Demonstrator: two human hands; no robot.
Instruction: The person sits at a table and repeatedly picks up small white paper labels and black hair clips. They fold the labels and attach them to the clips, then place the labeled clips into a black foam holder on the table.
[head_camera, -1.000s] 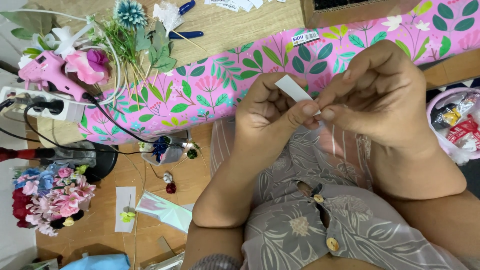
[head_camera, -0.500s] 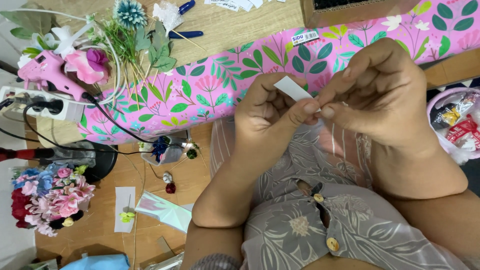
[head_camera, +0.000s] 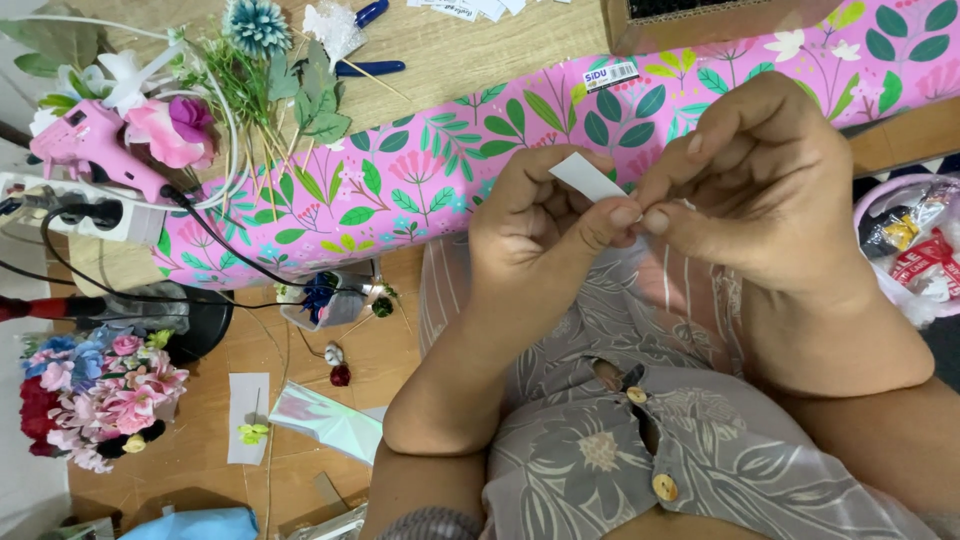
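A small white strip of paper or tape (head_camera: 587, 178) is pinched between both hands in front of my chest. My left hand (head_camera: 535, 225) holds its lower end between thumb and fingers. My right hand (head_camera: 760, 180) meets it from the right, thumb and forefinger closed on the strip's near end. Both hands hover over my lap, just below the edge of a low table wrapped in pink leaf-patterned paper (head_camera: 420, 170).
On the table lie a pink glue gun (head_camera: 85, 145), artificial flowers and leaves (head_camera: 250, 70), blue-handled scissors (head_camera: 370, 40) and a cardboard box (head_camera: 700, 20). A power strip (head_camera: 90, 215) hangs left. A flower bouquet (head_camera: 90, 400) and scraps lie on the wooden floor. A pink basket (head_camera: 915, 250) sits right.
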